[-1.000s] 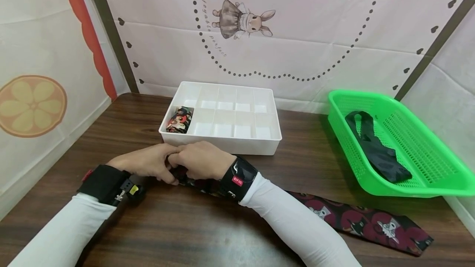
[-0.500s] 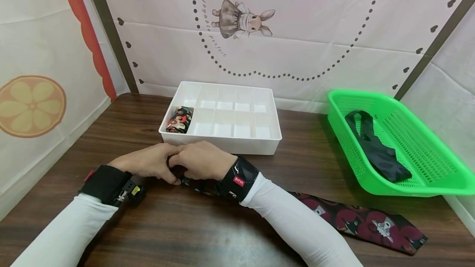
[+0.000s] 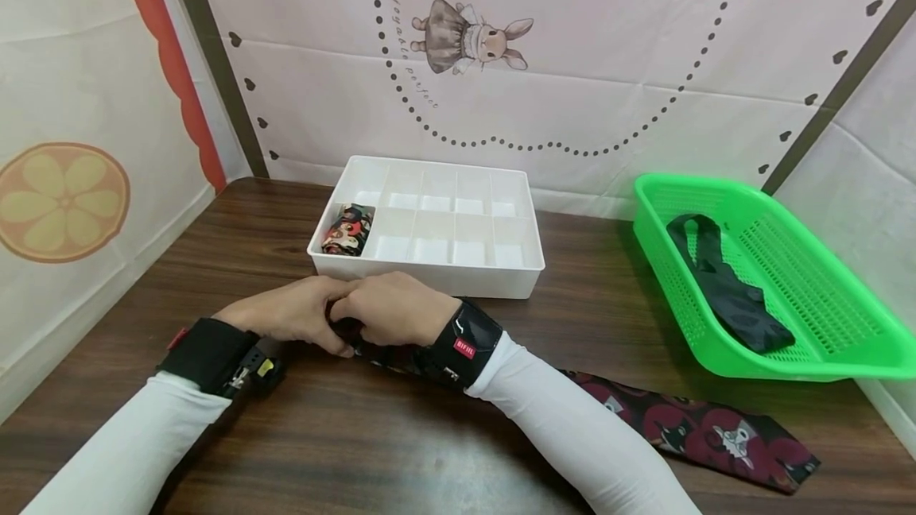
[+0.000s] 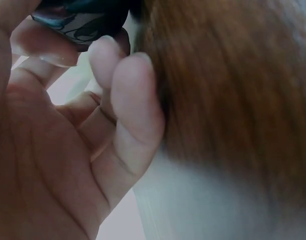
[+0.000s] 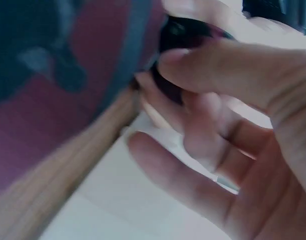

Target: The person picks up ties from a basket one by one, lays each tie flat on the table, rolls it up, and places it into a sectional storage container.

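A long dark-red and black necktie (image 3: 708,427) with cartoon figures lies across the table, passing under the right forearm. Its near end is bunched into a roll between both hands, mostly hidden by the fingers in the head view. The left hand (image 3: 289,310) pinches the roll from the left, and in the left wrist view a dark printed side of the roll (image 4: 87,22) shows at its fingers. From the right, the right hand (image 3: 397,310) holds the same roll between thumb and fingers; in the right wrist view the thumb (image 5: 213,65) presses its dark edge.
Just behind the hands stands a white divided box (image 3: 429,280), with a rolled cartoon-print cloth (image 3: 348,230) in its front left compartment. A green basket (image 3: 661,284) at the right holds a dark strip of cloth (image 3: 723,292). Printed cloth walls enclose the table.
The necktie's free end has slid a little left along the table, toward the hands. Both hands stay together at the roll, shifting only slightly right.
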Demonstrator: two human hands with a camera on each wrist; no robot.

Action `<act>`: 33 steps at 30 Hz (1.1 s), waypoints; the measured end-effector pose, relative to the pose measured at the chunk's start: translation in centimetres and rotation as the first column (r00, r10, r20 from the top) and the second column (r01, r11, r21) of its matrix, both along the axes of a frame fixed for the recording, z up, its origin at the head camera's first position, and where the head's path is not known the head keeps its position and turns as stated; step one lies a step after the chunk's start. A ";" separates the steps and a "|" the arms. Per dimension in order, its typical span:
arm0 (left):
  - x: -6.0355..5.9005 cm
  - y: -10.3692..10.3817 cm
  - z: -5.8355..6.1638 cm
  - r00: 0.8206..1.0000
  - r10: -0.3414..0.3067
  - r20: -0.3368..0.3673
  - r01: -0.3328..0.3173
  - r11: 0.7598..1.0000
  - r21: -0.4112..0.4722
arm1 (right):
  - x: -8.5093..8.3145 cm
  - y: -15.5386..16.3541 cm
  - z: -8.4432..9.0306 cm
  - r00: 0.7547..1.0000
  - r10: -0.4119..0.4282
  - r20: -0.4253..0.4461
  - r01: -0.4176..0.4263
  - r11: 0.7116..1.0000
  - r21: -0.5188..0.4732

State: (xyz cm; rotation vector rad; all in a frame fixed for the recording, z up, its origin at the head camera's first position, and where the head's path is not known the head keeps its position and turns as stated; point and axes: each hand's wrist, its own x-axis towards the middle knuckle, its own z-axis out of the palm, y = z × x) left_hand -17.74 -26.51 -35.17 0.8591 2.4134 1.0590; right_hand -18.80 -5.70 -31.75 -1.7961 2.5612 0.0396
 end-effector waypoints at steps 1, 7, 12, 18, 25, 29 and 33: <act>-0.1 -0.1 -0.1 1.000 -0.004 -0.020 0.004 1.000 -0.004 | 0.0 0.0 0.0 1.000 0.004 -0.007 -0.004 1.000 -0.010; -0.2 -0.6 -0.7 1.000 -0.026 0.010 0.026 0.998 0.059 | -0.2 0.1 -0.5 0.998 0.030 -0.056 -0.034 0.997 -0.066; -0.1 -0.2 -0.5 1.000 -0.025 -0.013 0.026 0.999 0.044 | -0.2 0.1 -0.5 0.999 0.030 -0.028 -0.031 0.999 -0.031; -0.1 -0.1 -0.1 1.000 0.001 -0.003 -0.001 1.000 0.010 | 0.1 0.0 -0.3 1.000 0.005 -0.025 -0.005 1.000 -0.021; -0.2 -0.9 -0.1 0.999 -0.052 -0.015 0.053 0.998 0.047 | 0.4 -0.2 -0.7 0.997 0.028 -0.071 -0.032 0.999 -0.045; 0.0 -0.7 0.4 1.000 -0.006 0.030 0.006 1.000 -0.003 | 0.4 -0.3 -0.5 0.999 0.008 -0.052 -0.009 1.000 -0.017; 0.1 -0.4 1.0 0.997 0.026 0.070 -0.024 0.999 -0.033 | 0.5 -0.3 -0.4 0.998 -0.002 -0.062 0.002 1.000 -0.004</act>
